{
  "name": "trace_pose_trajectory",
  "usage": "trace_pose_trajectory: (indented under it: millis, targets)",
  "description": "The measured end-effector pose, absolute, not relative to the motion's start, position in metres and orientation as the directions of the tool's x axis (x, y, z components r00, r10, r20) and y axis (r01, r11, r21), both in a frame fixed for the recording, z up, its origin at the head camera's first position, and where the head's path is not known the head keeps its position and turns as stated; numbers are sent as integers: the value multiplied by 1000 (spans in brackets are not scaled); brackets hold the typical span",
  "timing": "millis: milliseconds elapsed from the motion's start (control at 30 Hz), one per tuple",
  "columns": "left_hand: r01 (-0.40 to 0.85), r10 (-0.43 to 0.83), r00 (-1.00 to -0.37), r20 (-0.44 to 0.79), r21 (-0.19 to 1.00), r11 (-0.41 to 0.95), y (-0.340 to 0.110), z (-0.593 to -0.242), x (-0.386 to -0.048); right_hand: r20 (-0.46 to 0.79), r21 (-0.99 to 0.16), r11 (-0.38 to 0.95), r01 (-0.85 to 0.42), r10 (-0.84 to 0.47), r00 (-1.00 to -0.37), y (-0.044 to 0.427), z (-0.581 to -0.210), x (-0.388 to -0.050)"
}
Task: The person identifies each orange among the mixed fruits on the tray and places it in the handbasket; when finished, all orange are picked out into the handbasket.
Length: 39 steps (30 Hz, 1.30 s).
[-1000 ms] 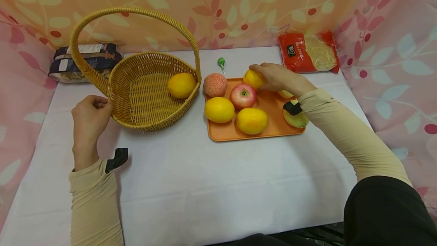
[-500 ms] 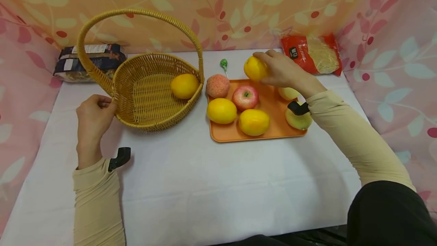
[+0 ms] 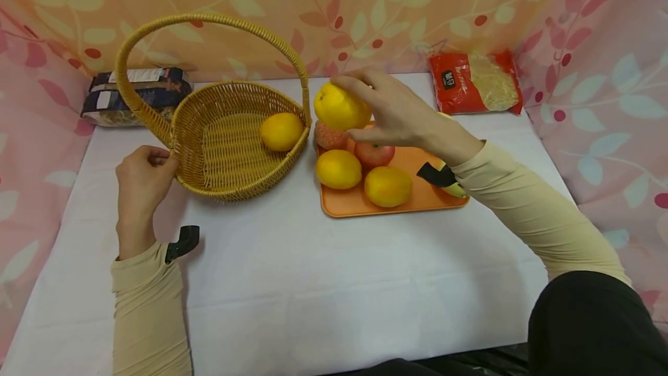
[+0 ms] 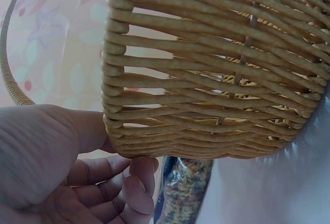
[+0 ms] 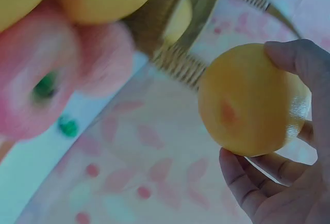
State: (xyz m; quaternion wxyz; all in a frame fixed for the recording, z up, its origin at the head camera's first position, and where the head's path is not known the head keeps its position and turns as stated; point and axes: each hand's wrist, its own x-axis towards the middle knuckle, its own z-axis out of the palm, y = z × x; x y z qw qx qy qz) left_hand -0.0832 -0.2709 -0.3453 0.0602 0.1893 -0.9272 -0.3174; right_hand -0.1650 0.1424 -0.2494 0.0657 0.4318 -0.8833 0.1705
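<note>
My right hand (image 3: 394, 110) grips a yellow lemon (image 3: 339, 108) between thumb and fingers, held up over the left back of the orange tray (image 3: 360, 212). In the right wrist view the same lemon (image 5: 252, 100) shows an orange spot on its end. With thumb and fingers, my left hand (image 3: 143, 181) pinches the left rim of the wicker basket (image 3: 224, 149); the left wrist view shows the basket's woven side (image 4: 216, 79) up close. Another yellow lemon (image 3: 282, 132) lies inside the basket, at its right.
On the tray sit an apple (image 3: 373, 154), a rough pink ball-like fruit (image 3: 330, 137) and two lemons (image 3: 338, 169); pale fruit is mostly behind my right wrist. A green lollipop shows in the right wrist view (image 5: 67, 126). Behind stand a red bag (image 3: 475, 83) and a dark bag (image 3: 137, 97).
My right hand has lifted the lemon off the back of the tray and carried it left towards the basket. My left hand stays on the basket's rim.
</note>
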Motion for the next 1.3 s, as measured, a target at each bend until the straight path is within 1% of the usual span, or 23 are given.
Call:
trace_pose_trajectory:
  millis: [133, 233, 300, 467, 633, 700, 767, 1000, 1133, 1300]
  targets:
    - [-318, -392, -920, -14, 611, 725, -271, -345, -83, 320, -208, 477, -854, -792, -520, 120, -245, -153]
    - [-322, -394, -919, -18, 611, 723, -271, -344, -83, 343, -182, 436, -881, -812, -472, 103, -241, -148]
    - [-322, -394, -919, -18, 610, 724, -271, -345, -83, 347, -166, 424, -890, -820, -455, 91, -239, -146]
    - [-320, -394, -919, -14, 607, 727, -271, -346, -85, 326, -167, 409, -897, -836, -442, 64, -237, -144]
    - [-322, -392, -920, -15, 601, 732, -271, -345, -85, 317, -156, 396, -905, -848, -425, 36, -243, -148]
    - [-322, -391, -920, -16, 600, 732, -270, -345, -85, 307, -143, 406, -903, -849, -430, 27, -245, -149]
    - [-322, -390, -920, -17, 600, 732, -270, -345, -85, 292, -134, 428, -894, -845, -448, 17, -248, -151]
    - [-330, -388, -921, -35, 602, 727, -271, -345, -85, 232, -97, 557, -825, -794, -563, -14, -259, -162]
    - [-331, -388, -921, -38, 603, 726, -272, -346, -85, 221, -60, 610, -790, -764, -607, -26, -268, -171]
    - [-324, -381, -924, -36, 602, 729, -273, -346, -84, 186, 25, 650, -760, -750, -635, -38, -276, -180]
